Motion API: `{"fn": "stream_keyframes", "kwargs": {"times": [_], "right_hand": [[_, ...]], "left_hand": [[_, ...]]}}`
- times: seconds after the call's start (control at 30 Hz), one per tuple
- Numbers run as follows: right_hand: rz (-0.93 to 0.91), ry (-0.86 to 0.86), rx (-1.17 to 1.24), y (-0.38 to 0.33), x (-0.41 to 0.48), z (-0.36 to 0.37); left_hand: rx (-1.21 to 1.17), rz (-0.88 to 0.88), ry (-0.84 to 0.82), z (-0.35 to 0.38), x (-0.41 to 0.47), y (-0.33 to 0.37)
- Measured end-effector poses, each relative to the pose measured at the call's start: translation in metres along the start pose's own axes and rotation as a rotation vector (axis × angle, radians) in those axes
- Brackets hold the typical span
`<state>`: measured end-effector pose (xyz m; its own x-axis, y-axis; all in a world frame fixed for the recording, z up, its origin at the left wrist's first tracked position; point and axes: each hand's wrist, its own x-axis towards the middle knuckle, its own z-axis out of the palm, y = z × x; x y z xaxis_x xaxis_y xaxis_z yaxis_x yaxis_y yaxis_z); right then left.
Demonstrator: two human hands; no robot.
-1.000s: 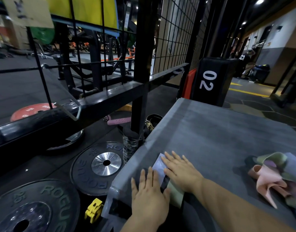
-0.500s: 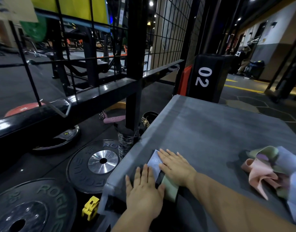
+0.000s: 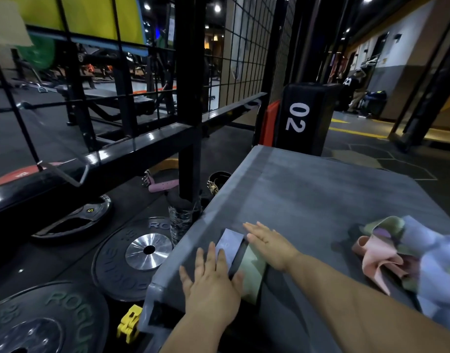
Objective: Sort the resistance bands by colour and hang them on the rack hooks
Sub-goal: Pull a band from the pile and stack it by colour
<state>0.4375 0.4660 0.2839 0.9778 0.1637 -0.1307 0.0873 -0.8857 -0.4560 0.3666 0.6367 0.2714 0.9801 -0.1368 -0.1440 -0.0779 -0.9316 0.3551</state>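
Grey box top (image 3: 320, 200) fills the mid and right of view, w/ all the bands on it. Black steel rack (image 3: 142, 149) runs along its left side; a bare metal hook (image 3: 66, 174) sticks out from the rack's low bar, no band on it. Black Rogue plate (image 3: 40, 322) lies on the floor bottom left, a 2nd plate (image 3: 111, 266) w/ silver hub just beyond it. Black pad marked 02 (image 3: 305, 118) stands behind the box's far end.

Loose pile of bands (image 3: 397, 256), pink, green and lilac mixed, sits at the right edge, well apart from the hands.

Left hand (image 3: 211, 284) lies palm down near the box's front-left corner, fingers straight and spread, pressing the near end of a lilac band (image 3: 229, 242) and a black band (image 3: 237, 256). Right hand (image 3: 269, 244) is flat too, fingers straight and close together, at the far right edge of a green band (image 3: 253, 271). The 3 bands lie flat side by side, touching. Neither hand grips anything.

Yellow clip (image 3: 128, 324) lies on the floor beside the box corner.
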Motion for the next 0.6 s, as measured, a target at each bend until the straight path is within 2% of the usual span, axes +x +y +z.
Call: {"fn": "stream_keyframes", "kwargs": {"times": [0.13,0.23,0.47,0.6], "right_hand": [[0.053,0.200,0.032,0.025,-0.029,0.004],[0.093,0.339,-0.002,0.052,-0.068,0.010],[0.150,0.399,-0.133,0.119,-0.195,-0.007],[0.240,0.483,-0.158,0.150,-0.254,-0.017]], "left_hand": [[0.036,0.040,0.089,-0.003,-0.005,0.017],[0.027,0.135,0.117,0.001,-0.012,0.040],[0.109,0.473,0.017,0.046,-0.049,0.116],[0.157,0.541,-0.059,0.068,-0.066,0.147]]}}
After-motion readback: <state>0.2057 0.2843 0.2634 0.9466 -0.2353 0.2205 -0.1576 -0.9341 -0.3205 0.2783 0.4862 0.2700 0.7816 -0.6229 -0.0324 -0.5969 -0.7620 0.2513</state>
